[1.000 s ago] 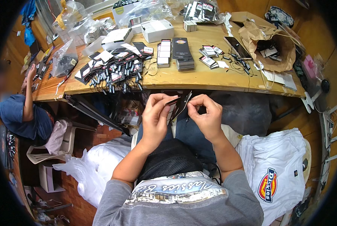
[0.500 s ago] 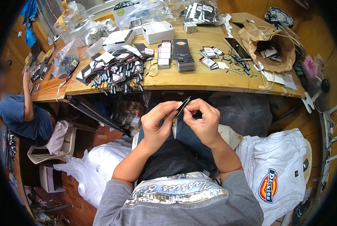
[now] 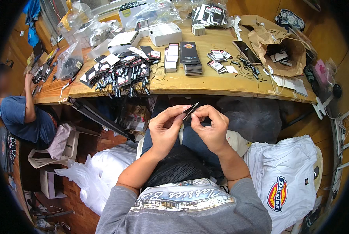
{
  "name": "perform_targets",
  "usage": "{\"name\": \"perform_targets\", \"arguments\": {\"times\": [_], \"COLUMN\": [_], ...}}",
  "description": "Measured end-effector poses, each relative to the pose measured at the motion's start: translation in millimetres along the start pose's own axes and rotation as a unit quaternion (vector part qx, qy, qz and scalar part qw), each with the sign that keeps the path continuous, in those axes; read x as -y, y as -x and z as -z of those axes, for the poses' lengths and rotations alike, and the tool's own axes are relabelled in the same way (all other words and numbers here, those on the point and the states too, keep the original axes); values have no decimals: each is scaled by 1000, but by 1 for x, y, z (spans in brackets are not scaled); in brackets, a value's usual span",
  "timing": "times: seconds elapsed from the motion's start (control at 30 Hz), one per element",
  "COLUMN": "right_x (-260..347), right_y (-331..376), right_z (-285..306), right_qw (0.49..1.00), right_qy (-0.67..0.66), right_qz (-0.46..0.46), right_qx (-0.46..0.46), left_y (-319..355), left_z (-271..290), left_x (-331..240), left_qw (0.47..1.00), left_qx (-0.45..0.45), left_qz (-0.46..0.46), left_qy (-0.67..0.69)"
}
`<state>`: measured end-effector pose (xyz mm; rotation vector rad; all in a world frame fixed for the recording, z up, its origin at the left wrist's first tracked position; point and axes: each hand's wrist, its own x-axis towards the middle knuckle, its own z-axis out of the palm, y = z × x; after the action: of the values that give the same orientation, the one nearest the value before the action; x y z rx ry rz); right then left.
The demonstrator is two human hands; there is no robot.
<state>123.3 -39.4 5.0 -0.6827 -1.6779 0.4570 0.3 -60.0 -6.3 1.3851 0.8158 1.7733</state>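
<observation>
Black hang tag (image 3: 190, 111), thin and seen nearly edge-on, sits pinched between both hands just below the table edge, over the lap. Left hand (image 3: 166, 130) has thumb and forefinger closed on the tag's lower end; right hand (image 3: 210, 126) has fingertips closed on it from the other side, the 2 hands almost touching. Can't tell if a string is on it, too small. Around: wooden table (image 3: 221, 82) right ahead w/ a fanned pile of black tags with cords (image 3: 120, 74) at left-centre, a neat stack of dark cards (image 3: 191, 58) in the middle, small white boxes (image 3: 164, 34) behind, clear plastic bags (image 3: 75, 39) at the far left, a crumpled brown paper bag (image 3: 284, 50) at right w/ loose cords beside it. Nothing stands between hands and tag. Black mesh bag (image 3: 178, 167) lies on the lap under the forearms. White printed t-shirts (image 3: 287, 179) stacked at the person's right, white plastic bags (image 3: 100, 175) on the floor at left. Another person in a blue shirt (image 3: 22, 117) sits at the table's left end by a plastic chair (image 3: 53, 152). Floor is reddish brick, walls wood-panelled.
</observation>
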Motion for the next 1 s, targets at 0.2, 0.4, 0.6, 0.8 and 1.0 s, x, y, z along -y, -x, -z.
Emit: {"name": "perform_targets", "arguments": {"times": [0.2, 0.4, 0.6, 0.8, 1.0], "right_x": [1, 2, -2, -6, -7], "right_y": [2, 2, 5, 9, 12], "right_z": [0, 6, 1, -2, -3], "right_qw": [1000, 1000, 996, 993, 988], "right_qy": [-12, 10, 9, -12, -67], "right_qz": [-12, 11, 46, 28, -34], "right_qx": [-23, 16, 76, 111, 134], "left_y": [0, -2, -3, 8, -3], "left_z": [3, 11, 30, 30, 42], "left_x": [-4, -10, -10, 7, 0], "left_qw": [990, 962, 983, 947, 940], "left_qx": [42, 111, 112, 29, 114], "left_qz": [-70, -124, 144, 265, 312], "left_qy": [-117, -218, 3, 178, 81]}}
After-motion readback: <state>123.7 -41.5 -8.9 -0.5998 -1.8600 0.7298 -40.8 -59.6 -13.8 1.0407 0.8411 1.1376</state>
